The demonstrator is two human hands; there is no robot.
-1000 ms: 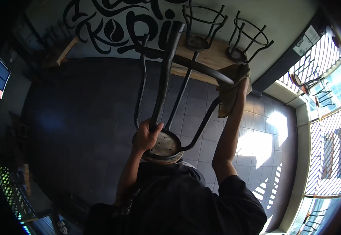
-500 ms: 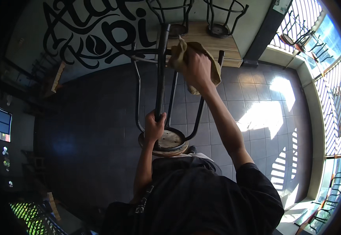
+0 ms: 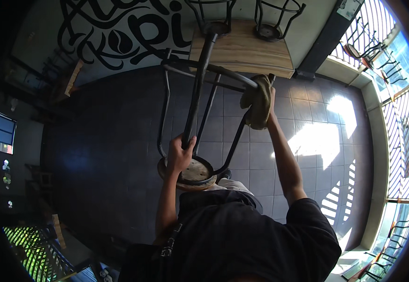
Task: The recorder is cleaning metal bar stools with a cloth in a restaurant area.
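Observation:
An upside-down stool with dark metal legs and a ring brace is in front of me. Its round wooden seat is at the bottom, close to my lap. My left hand is wrapped round the near leg, low down by the seat. My right hand holds an olive-tan cloth against the right-hand leg, where the ring brace meets it. The cloth covers that joint and hides most of my right fingers.
A wooden table stands against the far wall, with two upturned stools on it. Dark floor tiles with sunlit patches spread around me. More upturned stools show by the slatted windows on the right. A dark pillar rises beside the table.
My right hand and the cloth have moved right and down along the ring brace to the right-hand leg. The stool has tilted slightly, while my left hand keeps its grip.

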